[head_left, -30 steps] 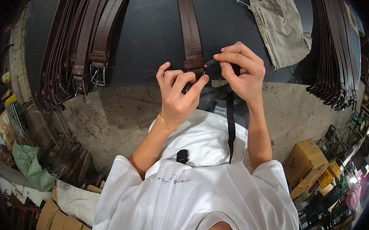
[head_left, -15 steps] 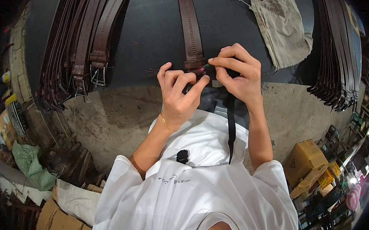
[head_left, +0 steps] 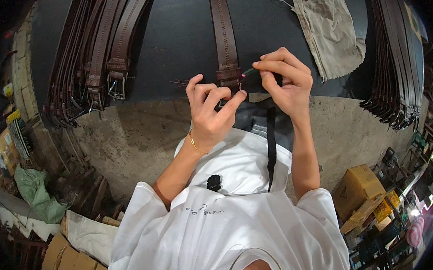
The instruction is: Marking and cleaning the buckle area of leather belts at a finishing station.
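Observation:
A dark brown stitched leather belt [head_left: 225, 34] runs down the middle of the table toward me, its buckle end at the near edge. My left hand [head_left: 210, 103] is closed on that end, thumb and fingers pinching by the buckle, which my fingers mostly hide. In my right hand [head_left: 288, 82] a slim dark pen-like tool [head_left: 250, 72] is pinched between thumb and fingertips. Its tip glows pink just right of the belt's keeper loop. Fine loose threads [head_left: 178, 82] stick out left of the belt.
Several brown belts with buckles [head_left: 113, 57] lie at the left of the black table [head_left: 179, 27]. More dark belts [head_left: 396, 52] hang over its right edge. A beige cloth bag [head_left: 331, 31] lies right of centre. A black strap [head_left: 272, 146] hangs below my right hand.
My right hand has drawn the pen-like tool slightly right and up, so its glowing tip is farther from the belt end. My left hand has hardly moved.

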Demonstrator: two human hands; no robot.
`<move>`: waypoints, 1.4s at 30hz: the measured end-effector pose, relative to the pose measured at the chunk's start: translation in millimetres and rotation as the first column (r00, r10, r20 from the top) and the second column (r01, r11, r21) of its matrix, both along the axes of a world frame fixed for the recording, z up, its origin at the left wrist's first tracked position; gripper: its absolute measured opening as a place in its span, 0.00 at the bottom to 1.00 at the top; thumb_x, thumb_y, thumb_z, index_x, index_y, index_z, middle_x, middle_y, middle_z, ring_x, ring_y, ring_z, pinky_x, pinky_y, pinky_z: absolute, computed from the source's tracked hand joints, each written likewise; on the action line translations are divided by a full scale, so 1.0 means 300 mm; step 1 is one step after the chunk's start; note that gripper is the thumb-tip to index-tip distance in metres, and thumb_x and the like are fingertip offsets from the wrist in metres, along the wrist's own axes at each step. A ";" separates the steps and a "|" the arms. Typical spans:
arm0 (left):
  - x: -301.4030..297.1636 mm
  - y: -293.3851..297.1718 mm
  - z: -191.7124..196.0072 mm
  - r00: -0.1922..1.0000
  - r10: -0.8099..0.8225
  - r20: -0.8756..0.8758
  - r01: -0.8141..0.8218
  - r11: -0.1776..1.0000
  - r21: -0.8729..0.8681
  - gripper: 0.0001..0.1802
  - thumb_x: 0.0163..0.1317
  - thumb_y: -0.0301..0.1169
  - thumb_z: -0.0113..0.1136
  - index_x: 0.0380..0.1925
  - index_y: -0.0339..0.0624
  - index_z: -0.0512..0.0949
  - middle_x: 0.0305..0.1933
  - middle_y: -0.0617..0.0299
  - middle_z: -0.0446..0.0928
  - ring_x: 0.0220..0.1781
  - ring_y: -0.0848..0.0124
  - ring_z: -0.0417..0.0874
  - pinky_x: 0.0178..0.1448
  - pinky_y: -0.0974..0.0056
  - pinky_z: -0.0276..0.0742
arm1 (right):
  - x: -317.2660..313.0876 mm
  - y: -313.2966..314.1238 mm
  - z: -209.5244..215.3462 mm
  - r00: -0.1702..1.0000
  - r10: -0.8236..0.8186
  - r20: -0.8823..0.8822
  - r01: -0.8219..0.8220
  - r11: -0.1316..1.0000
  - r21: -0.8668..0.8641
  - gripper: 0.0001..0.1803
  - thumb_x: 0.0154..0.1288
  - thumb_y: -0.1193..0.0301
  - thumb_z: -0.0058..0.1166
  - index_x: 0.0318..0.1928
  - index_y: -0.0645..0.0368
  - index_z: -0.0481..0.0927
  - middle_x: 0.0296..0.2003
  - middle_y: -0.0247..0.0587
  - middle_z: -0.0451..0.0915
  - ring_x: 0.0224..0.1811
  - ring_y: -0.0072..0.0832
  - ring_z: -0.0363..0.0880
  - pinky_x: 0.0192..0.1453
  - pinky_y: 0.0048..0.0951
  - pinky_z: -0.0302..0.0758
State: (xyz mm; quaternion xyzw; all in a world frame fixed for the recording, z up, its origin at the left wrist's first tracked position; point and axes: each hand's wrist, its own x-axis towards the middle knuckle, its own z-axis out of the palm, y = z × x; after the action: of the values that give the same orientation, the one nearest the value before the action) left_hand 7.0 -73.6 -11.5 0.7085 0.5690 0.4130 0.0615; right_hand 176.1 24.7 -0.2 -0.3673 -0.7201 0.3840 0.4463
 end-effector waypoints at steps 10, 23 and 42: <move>0.000 0.002 -0.021 1.000 -0.003 -0.002 0.003 0.999 0.034 0.18 0.40 0.18 0.67 0.33 0.51 0.87 0.32 0.69 0.72 0.39 0.66 0.72 0.65 0.45 0.66 | -0.015 -0.006 0.008 0.993 0.048 0.105 -0.055 0.996 0.068 0.13 0.48 0.84 0.63 0.36 0.60 0.88 0.30 0.35 0.82 0.32 0.27 0.78 0.32 0.25 0.75; 0.027 0.219 0.143 0.994 -0.086 0.071 0.080 0.993 0.086 0.12 0.52 0.28 0.71 0.38 0.42 0.83 0.43 0.56 0.78 0.49 0.54 0.79 0.61 0.48 0.73 | 0.162 -0.031 0.030 0.629 -0.373 -0.683 -0.006 0.875 -0.483 0.11 0.73 0.78 0.53 0.52 0.67 0.78 0.41 0.45 0.83 0.43 0.31 0.84 0.54 0.29 0.80; -0.226 0.217 0.194 0.878 -0.466 -0.107 0.420 0.858 -0.296 0.15 0.53 0.28 0.66 0.42 0.39 0.79 0.44 0.50 0.79 0.51 0.50 0.78 0.57 0.50 0.75 | 0.370 -0.198 0.010 0.480 -0.481 -0.734 0.086 0.858 -0.506 0.11 0.75 0.70 0.54 0.52 0.60 0.75 0.35 0.38 0.77 0.37 0.26 0.75 0.57 0.39 0.77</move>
State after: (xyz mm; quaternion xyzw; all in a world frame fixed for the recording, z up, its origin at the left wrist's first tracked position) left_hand -60.8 -8.5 46.7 0.8394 0.4430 0.2444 0.1988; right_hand 287.1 -34.7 2.9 -0.3360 -0.2457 0.5695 0.7088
